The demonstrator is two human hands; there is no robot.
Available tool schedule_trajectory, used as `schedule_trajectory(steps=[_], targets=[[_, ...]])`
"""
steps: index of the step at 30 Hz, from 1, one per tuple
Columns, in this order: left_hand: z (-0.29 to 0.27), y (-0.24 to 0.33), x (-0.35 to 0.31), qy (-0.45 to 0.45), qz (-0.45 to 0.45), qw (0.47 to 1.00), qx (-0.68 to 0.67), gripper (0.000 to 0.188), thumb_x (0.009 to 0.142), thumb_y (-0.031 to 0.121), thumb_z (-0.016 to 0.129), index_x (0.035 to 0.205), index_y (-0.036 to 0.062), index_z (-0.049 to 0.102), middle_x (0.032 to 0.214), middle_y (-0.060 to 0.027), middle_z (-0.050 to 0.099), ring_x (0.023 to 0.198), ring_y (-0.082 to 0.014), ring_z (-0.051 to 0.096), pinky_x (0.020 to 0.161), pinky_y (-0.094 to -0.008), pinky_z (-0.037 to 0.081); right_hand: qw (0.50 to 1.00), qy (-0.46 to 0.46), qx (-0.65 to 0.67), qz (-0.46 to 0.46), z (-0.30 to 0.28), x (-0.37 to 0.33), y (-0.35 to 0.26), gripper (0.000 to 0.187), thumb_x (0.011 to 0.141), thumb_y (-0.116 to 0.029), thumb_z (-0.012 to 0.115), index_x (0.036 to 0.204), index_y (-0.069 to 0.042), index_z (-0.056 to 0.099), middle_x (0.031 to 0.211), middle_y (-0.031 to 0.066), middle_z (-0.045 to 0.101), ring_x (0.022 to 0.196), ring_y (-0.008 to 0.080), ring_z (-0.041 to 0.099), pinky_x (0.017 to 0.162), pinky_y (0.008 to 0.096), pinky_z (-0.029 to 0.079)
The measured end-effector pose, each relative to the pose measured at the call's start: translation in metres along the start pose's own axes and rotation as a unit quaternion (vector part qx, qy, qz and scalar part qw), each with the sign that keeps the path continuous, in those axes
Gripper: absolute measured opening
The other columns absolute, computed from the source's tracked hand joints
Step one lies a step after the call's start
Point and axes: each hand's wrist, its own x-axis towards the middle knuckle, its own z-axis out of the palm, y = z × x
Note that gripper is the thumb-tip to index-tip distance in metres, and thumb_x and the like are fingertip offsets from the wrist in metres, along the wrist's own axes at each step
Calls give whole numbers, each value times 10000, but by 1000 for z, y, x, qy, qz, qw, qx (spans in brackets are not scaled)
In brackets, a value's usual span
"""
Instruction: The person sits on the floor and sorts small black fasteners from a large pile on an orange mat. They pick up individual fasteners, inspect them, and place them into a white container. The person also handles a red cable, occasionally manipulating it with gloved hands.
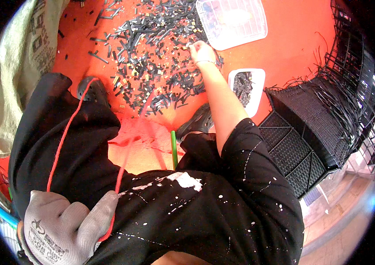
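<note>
- Left hand (pixel 64 227), gloved, lower left: fingers curled round a red cord (pixel 66 128).
- Red cord: one strand rises to the shoe (pixel 95 92) at left, another towards the upper centre.
- Right hand (pixel 202 53), bare, upper centre: fingers bunched above scattered black pieces (pixel 145 30); what they pinch, I cannot tell.
- White tub (pixel 259 90), right of centre, below a clear box (pixel 233 27).
- Black basket (pixel 315 117): right side.

Left hand (pixel 66 223) curled, right hand (pixel 203 53) outstretched
</note>
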Motion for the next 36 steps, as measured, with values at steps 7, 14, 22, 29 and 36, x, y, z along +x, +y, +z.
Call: schedule_trajectory(steps=[7,14,22,29,36], targets=[[1,1,3,22,5,1000,5,491,574,199,702,1047,70,670,552,21,452,467,-192,484,469,-362,337,999,27,-19,-18,-14,-2,-2,332,806,-449,645,803,-122,702,861,122,683,866,291,657,772,400,513],[2,3,1,23,-5,1000,11,474,592,187,699,1050,69,669,553,19,447,476,-191,486,463,-365,328,986,155,19,54,-39,9,15,331,749,-436,706,829,-114,691,903,123,665,864,284,646,780,400,510],[2,-2,6,17,15,1000,7,485,582,182,695,1052,70,671,561,16,466,467,-186,484,455,-360,330,958,52,-272,-81,-47,33,43,228,732,-277,687,894,-117,684,951,125,656,898,288,648,798,403,516],[3,1,3,22,9,1000,-5,510,561,177,682,1058,60,670,559,13,469,466,-189,490,459,-362,354,967,137,-189,-97,-115,23,23,166,753,-283,639,765,-125,687,852,132,664,822,308,654,713,426,519],[3,4,0,27,6,1000,-8,488,571,190,691,1037,48,674,541,15,463,454,-198,487,460,-373,352,942,188,-277,-5,-184,56,147,171,793,-281,630,887,-146,677,1002,118,646,889,284,648,795,404,515]])
